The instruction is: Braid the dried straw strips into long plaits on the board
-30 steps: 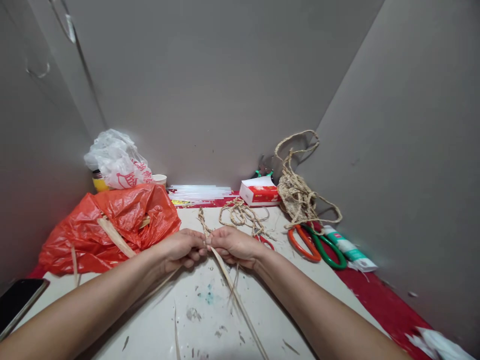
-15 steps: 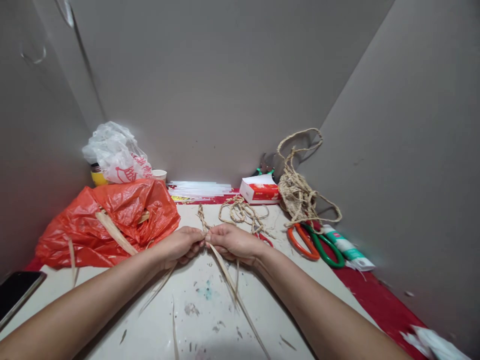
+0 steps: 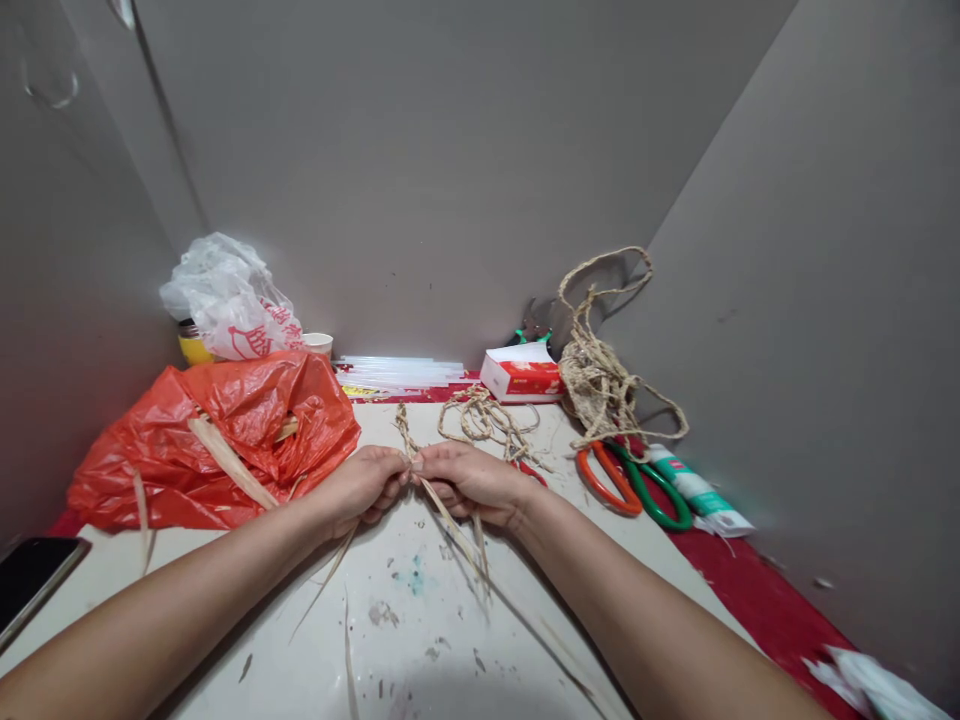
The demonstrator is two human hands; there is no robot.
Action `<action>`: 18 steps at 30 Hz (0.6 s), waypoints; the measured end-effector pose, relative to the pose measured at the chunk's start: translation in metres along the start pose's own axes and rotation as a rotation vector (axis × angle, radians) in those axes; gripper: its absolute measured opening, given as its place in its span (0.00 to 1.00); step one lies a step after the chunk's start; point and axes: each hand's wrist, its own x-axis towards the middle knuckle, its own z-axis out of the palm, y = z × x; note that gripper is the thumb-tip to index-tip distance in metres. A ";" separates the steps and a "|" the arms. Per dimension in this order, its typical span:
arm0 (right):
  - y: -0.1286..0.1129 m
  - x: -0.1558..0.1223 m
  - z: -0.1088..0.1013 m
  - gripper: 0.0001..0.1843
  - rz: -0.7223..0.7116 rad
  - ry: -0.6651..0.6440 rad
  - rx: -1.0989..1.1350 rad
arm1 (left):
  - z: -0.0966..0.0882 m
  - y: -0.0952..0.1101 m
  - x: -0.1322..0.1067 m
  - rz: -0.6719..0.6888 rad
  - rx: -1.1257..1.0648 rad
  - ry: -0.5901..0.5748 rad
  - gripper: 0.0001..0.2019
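My left hand (image 3: 360, 488) and my right hand (image 3: 469, 482) meet fingertip to fingertip over the paint-spotted white board (image 3: 420, 620). Both are closed in a pinch on dry straw strips (image 3: 457, 525) at the point where they join a twisted straw cord (image 3: 405, 428). The cord runs away from my hands toward the back. Loose ends of the strips trail back toward me under my right wrist, and a thinner strip hangs beneath my left hand.
A red plastic bag (image 3: 217, 440) holding straw lies at the left, a white bag (image 3: 225, 305) and paper cup (image 3: 318, 345) behind it. A coil of straw rope (image 3: 600, 385), orange and green scissors (image 3: 630, 485), a tube (image 3: 694, 492), a red-and-white box (image 3: 521, 372) and a phone (image 3: 34, 580) surround the board.
Both hands have shifted slightly away from me while staying pinched together. The loose strip ends have swung and now lie flatter under my right wrist.
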 end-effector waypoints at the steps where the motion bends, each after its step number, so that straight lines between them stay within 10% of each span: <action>1: 0.000 0.000 0.001 0.11 -0.004 0.018 -0.013 | 0.000 0.000 0.000 -0.003 -0.006 -0.004 0.11; 18: -0.008 -0.008 -0.006 0.10 -0.045 0.206 -0.433 | 0.001 -0.012 0.007 0.141 0.157 0.131 0.11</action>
